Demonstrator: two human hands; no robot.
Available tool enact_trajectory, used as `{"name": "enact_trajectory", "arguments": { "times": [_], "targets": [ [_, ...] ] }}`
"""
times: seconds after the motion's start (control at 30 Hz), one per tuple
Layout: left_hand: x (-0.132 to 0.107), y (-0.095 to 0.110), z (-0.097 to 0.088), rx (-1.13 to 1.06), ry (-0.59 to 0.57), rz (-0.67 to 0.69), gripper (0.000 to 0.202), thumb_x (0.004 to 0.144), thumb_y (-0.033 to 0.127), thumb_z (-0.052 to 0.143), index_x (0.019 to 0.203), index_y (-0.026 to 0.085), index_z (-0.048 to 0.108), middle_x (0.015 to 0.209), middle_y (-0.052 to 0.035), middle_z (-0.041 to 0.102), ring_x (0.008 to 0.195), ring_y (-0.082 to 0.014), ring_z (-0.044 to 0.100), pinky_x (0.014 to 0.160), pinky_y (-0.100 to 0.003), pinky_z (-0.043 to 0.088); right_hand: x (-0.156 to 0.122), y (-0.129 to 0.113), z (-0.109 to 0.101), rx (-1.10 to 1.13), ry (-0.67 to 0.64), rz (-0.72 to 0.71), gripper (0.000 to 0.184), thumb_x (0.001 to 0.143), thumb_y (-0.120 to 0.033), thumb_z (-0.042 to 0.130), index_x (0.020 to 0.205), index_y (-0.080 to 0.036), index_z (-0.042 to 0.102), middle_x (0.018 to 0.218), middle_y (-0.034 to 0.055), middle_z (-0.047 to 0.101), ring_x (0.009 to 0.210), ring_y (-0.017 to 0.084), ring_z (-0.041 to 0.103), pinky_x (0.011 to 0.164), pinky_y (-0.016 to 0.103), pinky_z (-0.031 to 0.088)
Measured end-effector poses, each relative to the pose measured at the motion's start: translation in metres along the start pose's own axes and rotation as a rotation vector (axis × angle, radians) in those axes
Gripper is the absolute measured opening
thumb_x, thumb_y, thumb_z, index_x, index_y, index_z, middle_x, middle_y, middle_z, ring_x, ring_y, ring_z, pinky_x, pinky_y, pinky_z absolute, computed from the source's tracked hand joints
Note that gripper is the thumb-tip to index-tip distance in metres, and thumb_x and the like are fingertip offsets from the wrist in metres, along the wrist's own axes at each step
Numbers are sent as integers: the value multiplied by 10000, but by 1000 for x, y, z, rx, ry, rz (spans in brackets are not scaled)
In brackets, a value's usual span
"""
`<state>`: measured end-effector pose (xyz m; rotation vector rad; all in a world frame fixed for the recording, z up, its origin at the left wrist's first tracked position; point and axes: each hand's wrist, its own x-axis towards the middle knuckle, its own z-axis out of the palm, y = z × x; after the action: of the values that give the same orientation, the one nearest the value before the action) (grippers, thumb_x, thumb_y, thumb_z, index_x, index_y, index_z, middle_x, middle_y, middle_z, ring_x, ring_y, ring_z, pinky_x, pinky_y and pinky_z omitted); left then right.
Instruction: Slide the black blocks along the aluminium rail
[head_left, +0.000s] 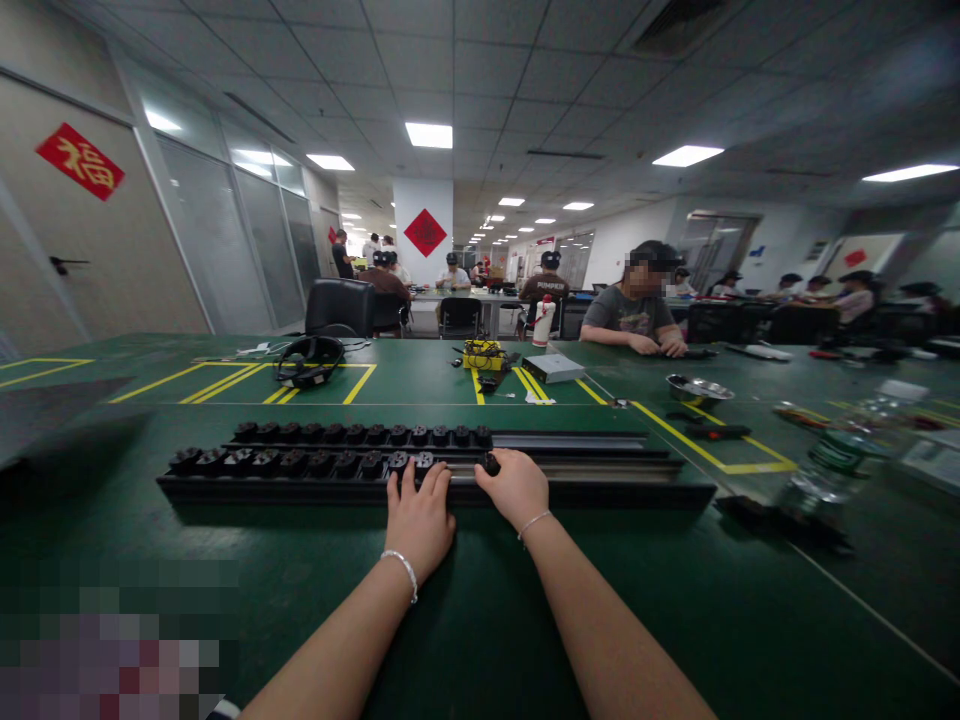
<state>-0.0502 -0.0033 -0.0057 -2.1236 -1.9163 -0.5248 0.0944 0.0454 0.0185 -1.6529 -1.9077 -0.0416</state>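
Note:
A long black power track (600, 492) lies across the green table in front of me, with a row of black socket modules (292, 462) along its left part. My left hand (420, 520) rests on the track with its fingers spread, the fingertips at the last sockets of the row. To its right, my right hand (516, 490) pinches a small black round socket module (490, 463) at the track's open channel. Fingers hide part of that module, and I cannot tell whether it sits in the channel. Behind runs a second track (570, 440), also lined with sockets on its left.
A headset (309, 362), a yellow object with black cables (484, 354) and a grey box (552, 368) stand farther back. On the right are a metal bowl (699, 390), a screwdriver-like tool (716, 432) and a water bottle (836, 455). A person (634, 305) sits across the table.

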Motion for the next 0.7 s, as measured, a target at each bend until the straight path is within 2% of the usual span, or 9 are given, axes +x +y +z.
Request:
{"name": "enact_trajectory", "arguments": {
  "times": [0.7],
  "targets": [
    [0, -2, 3, -1, 13, 19, 509, 714, 211, 454, 1222, 232, 456, 1354, -10, 416, 1290, -332, 207, 1043, -538, 134, 1, 5, -1, -28, -33, -10, 269, 745, -445, 493, 808, -234, 648, 873, 24, 665, 858, 167, 572, 718, 249, 388]
  ]
}}
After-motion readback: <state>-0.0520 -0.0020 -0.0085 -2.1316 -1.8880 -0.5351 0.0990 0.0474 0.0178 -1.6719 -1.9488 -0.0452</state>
